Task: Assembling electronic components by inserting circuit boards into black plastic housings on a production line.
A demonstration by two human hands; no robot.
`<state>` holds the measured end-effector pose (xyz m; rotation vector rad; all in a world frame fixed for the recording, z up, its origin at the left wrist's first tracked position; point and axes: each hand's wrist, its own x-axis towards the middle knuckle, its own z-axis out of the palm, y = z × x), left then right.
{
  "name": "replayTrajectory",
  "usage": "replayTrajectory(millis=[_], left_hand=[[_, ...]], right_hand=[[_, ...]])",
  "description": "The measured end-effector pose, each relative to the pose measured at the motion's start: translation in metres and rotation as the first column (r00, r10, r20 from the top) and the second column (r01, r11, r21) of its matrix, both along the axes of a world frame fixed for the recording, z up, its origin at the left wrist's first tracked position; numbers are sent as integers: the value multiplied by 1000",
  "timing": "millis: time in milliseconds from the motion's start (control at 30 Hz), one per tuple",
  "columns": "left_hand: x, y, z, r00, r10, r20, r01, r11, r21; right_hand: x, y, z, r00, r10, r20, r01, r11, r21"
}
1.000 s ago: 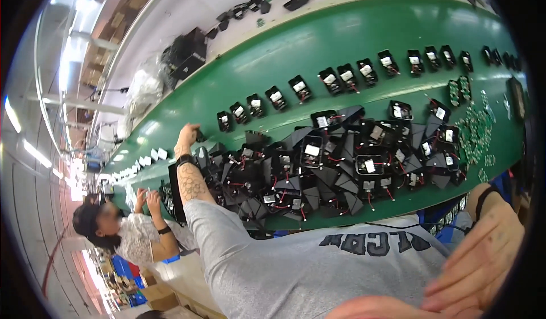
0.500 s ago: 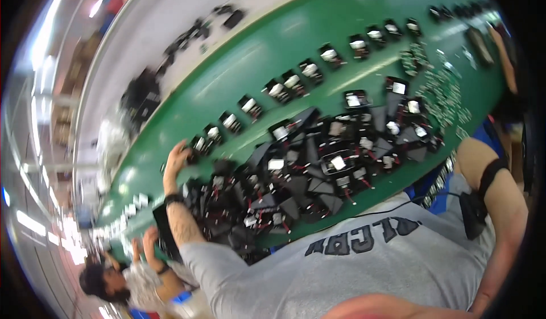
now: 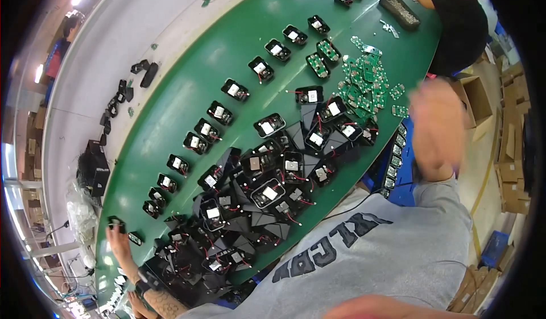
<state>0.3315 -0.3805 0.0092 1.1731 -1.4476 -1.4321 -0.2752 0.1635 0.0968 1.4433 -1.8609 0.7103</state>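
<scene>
Held in the grip of the left hand [image 3: 118, 244], a black box [image 3: 116, 224], near the left end of the table [image 3: 170, 120], beside another box [image 3: 135, 238]. Too blurry to tell the grip of the right hand [image 3: 437, 123]. Could fall if held loosely, or bump that other box if moved fast. Shiny green under a messy pile [image 3: 250, 222]. Farther off, brown cartons [image 3: 515, 165] and a person [image 3: 463, 32] in black.

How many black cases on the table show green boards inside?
2: the upper case and lower case, side by side, upper left of the loose boards. The heap may hide others.
</scene>
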Motion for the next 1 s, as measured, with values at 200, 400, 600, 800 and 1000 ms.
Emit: replayTrajectory(millis=[200,400,600,800,1000], left_hand=[[-40,102,111,869,98,-486,-63,994,88],[-94,285,106,841,186,-508,-175,982,71],[-126,337,94,702,140,-698,-169,985,29],[-117,372,95,747,276,-605,-371,928,-36],[-142,408,43,808,436,-396,-532,829,-173]], right_hand=[[-148,-34,-107,776,-402,486,83,829,553],[-176,-43,-160,888,-158,432,-110,839,533],[-196,-28,-167,784,-52,619,-167,942,291],[-211,-33,-167,621,80,780,-191,980,51],[-121,-32,-123,318,389,864,-61,918,-391]])
